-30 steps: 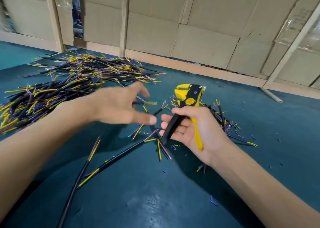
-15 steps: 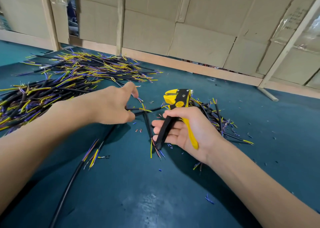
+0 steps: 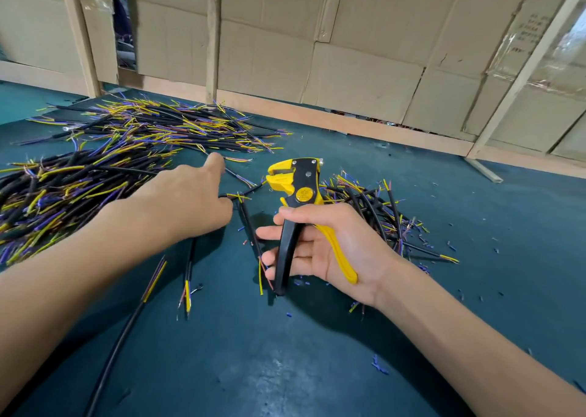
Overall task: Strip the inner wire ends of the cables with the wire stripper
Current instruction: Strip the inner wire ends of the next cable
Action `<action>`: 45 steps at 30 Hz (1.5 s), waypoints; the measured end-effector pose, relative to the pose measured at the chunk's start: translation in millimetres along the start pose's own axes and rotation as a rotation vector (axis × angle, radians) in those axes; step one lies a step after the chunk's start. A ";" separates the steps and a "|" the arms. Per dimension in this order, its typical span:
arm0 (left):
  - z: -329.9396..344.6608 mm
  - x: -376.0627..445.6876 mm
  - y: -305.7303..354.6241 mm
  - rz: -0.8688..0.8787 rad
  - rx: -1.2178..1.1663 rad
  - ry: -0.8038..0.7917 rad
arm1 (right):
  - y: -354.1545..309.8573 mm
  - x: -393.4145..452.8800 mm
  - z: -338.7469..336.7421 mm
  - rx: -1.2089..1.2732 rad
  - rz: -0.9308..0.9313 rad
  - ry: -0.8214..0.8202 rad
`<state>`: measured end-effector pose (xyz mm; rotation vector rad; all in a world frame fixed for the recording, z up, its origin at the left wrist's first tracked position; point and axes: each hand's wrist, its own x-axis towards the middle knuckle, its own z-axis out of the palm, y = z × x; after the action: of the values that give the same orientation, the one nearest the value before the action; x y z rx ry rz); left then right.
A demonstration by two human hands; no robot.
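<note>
Wire stripper point(image 3: 293, 213) upright in curled right hand point(image 3: 329, 251), head toward frame top; left hand point(image 3: 184, 204) pinching cable point(image 3: 244, 193) on teal table point(image 3: 285, 369), cardboard wall point(image 3: 364, 51) behind.

A teal mat point(image 3: 285, 369) covered the bench. Behind it stood a cardboard wall point(image 3: 364, 51) with a pale wood rail point(image 3: 317, 113) along its foot and an upright post point(image 3: 213, 36). Clear film point(image 3: 561, 64) hung at the right.

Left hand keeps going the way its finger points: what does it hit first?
Likely the loose wire just past the left hand, at the far cable pile's near edge; depth is unclear.
</note>
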<state>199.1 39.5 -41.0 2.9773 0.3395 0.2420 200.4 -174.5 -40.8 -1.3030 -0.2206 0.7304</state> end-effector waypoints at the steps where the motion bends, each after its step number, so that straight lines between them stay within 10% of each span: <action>1: 1.4 -2.1 1.9 0.038 0.072 0.049 | 0.0 0.0 0.2 0.001 0.000 0.001; 22: 20.7 -4.6 19.4 0.231 0.110 0.231 | -0.5 0.3 -2.1 0.040 -0.005 -0.002; 33: -6.2 -7.3 12.8 0.454 -0.307 0.467 | 7.7 6.6 -2.2 0.185 -0.174 0.036; 45: -8.2 -20.7 31.3 0.623 -0.886 0.243 | -4.4 2.3 -8.5 0.159 -0.603 0.128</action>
<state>184.4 5.4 -31.2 2.0784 -0.5530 0.6216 208.3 -180.2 -39.7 -1.0471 -0.4196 0.1472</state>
